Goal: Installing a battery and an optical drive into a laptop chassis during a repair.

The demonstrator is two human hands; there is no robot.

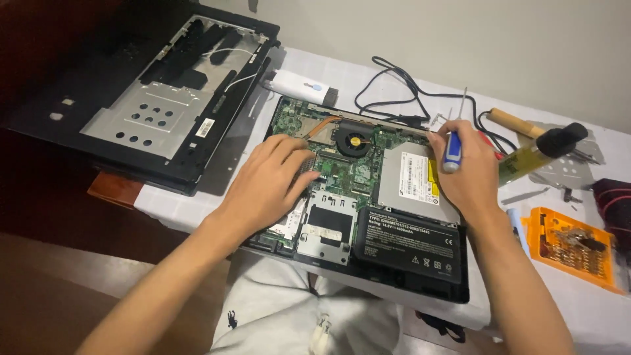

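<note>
Nearest, at the tabletop's front edge, sits the black battery [413, 244] with its white-lettered label, in the opened laptop base [368, 197]. Left hand [273, 184] lies flat, fingers released, steadying the green board. Right hand [463, 167] grips a blue-handled screwdriver [452, 148]; best kept upright, pressed straight. A white sticker and yellow tag mark the silver drive [411, 181].

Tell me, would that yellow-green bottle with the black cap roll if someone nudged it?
Probably. The yellow-green bottle with the black cap lies on its side on the white tablecloth and looks round, so a sideways nudge could roll it. It looks like light plastic. The wooden-handled tool just behind might stop it.
</note>
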